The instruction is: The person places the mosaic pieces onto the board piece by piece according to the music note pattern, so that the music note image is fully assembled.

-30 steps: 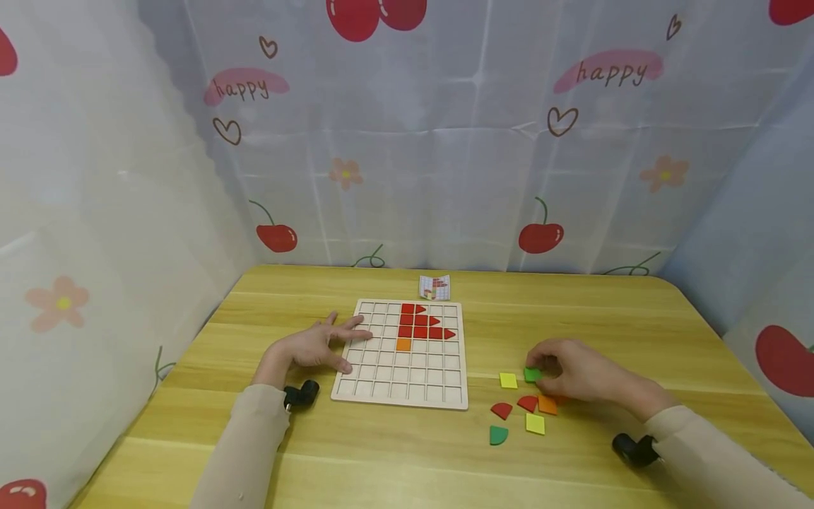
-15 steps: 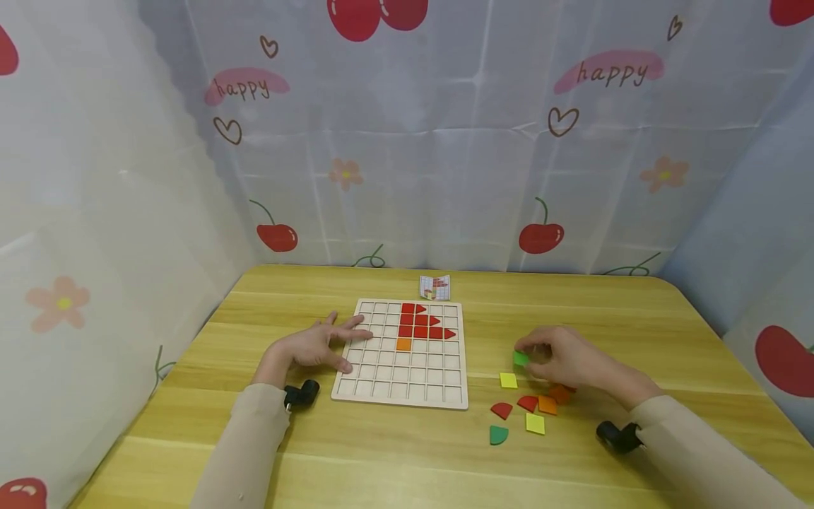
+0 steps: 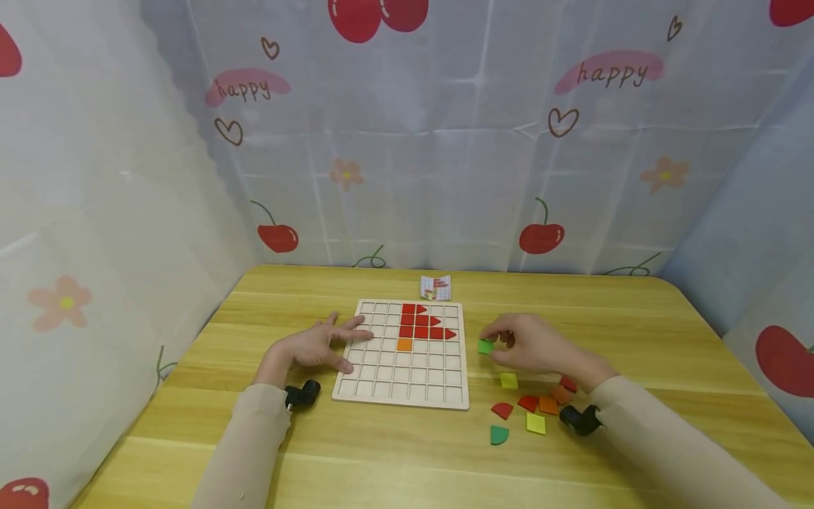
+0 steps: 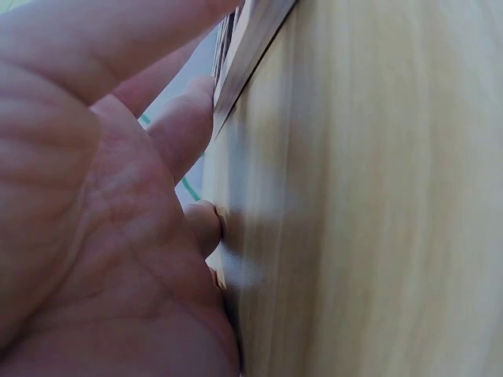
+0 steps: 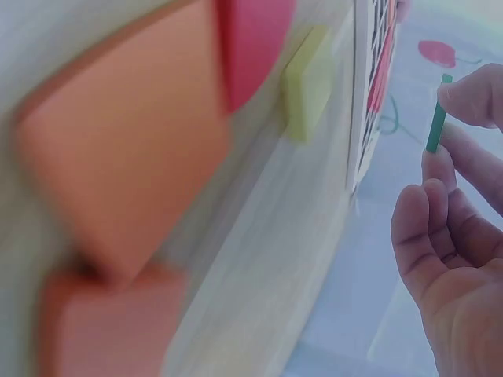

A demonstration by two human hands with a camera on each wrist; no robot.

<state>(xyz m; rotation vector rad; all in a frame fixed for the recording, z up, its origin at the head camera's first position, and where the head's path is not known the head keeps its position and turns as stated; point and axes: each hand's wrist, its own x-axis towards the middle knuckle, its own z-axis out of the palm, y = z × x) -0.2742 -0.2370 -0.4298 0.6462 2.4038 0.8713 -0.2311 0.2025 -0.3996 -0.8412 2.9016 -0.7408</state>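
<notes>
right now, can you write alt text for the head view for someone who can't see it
A person's right hand pinches a green tile just right of a pale gridded board, with the left hand across its left edge. Red tiles and one orange square sit on the board; loose colored tiles lie on the wooden table.

The board (image 3: 419, 375) is approachable from its right; the left hand (image 3: 316, 346) obstructs its left.

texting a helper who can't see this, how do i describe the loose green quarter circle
On the wooden table, loose pieces lie right of the pale grid board. The green quarter-circle is nearest the person, beside a yellow square. It alone is green among those lying loose.
</notes>
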